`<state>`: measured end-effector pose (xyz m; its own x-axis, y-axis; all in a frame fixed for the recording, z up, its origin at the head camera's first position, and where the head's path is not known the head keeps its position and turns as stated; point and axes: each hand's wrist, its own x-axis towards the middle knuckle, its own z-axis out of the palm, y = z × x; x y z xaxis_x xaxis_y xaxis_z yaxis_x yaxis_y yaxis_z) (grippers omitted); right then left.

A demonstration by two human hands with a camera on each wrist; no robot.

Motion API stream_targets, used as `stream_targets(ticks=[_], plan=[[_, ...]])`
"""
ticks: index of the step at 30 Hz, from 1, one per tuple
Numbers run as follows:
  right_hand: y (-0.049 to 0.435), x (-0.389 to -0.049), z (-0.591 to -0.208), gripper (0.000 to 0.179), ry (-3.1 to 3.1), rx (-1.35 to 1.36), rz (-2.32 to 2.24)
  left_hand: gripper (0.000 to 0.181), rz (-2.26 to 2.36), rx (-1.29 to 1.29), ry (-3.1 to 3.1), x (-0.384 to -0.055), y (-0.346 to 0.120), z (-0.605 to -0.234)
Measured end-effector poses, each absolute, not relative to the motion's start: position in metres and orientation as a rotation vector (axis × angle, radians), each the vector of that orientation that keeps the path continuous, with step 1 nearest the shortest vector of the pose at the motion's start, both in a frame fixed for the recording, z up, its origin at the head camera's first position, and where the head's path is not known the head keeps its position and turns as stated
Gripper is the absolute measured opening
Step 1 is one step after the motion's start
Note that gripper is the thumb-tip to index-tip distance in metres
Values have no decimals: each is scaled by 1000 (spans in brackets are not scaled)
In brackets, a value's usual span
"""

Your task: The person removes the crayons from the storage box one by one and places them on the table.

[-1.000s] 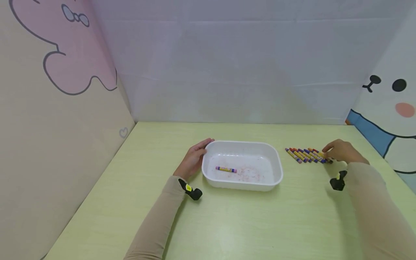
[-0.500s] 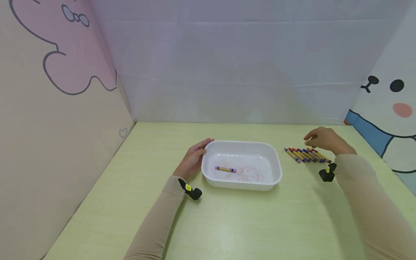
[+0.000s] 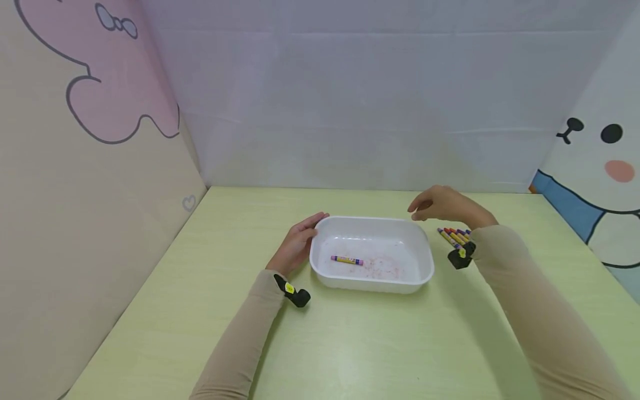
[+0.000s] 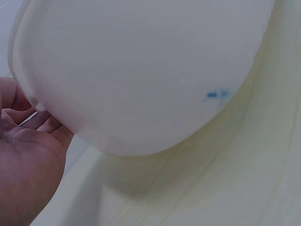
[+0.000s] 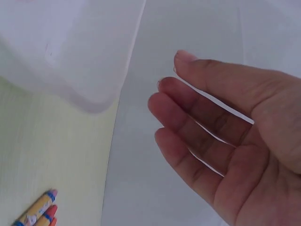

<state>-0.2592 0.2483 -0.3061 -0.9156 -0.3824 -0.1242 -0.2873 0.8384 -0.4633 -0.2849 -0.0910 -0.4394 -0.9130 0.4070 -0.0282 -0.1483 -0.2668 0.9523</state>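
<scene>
A white plastic tray [image 3: 372,284] stands on the table with one yellow-wrapped crayon [image 3: 347,260] lying in it, purple at the tip. My left hand [image 3: 295,244] holds the tray's left end, thumb at the rim and fingers along the outer side; the left wrist view has the hand [image 4: 33,160] against the tray wall [image 4: 141,84]. Over the table beyond the tray's far right corner hovers my right hand [image 3: 445,204], nothing in it. Its fingers [image 5: 188,160] are relaxed and slightly bent. Several crayons [image 3: 452,238] lie side by side right of the tray, partly covered by my right wrist.
Pinkish crayon marks [image 3: 385,269] spot the tray floor. A pale green-yellow table [image 3: 350,344] runs back to a white cloth wall [image 3: 350,111]. Printed panels [image 3: 110,183] stand at both sides. Small black cameras [image 3: 300,298] are strapped to both wrists.
My right hand has left the crayon row, risen and moved left to the tray's far right corner. The left hand and the tray have stayed in place.
</scene>
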Motion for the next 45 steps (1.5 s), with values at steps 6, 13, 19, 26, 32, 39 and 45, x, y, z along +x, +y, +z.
stream_targets(ticks=[6, 13, 19, 26, 32, 39, 45], plan=[[215, -269, -312, 26, 2703, -649, -635, 51, 2245, 317, 1626, -285, -91, -439], [184, -277, -325, 25, 2573, -717, -619, 51, 2250, 323, 1644, -284, -91, -439], [163, -281, -336, 22, 2470, -696, -609, 52, 2252, 326, 1627, -283, -91, -439], [141, -283, -349, 18, 2436, -657, -554, 52, 2255, 317, 1637, -284, -89, -439], [131, -284, -362, 15, 2386, -600, -555, 52, 2260, 333, 1656, -284, -89, -440], [127, -286, -375, 13, 2334, -564, -552, 53, 2270, 365, 1627, -284, -89, -442], [124, -286, -379, 11, 2350, -588, -514, 53, 2273, 342, 1629, -284, -88, -441]])
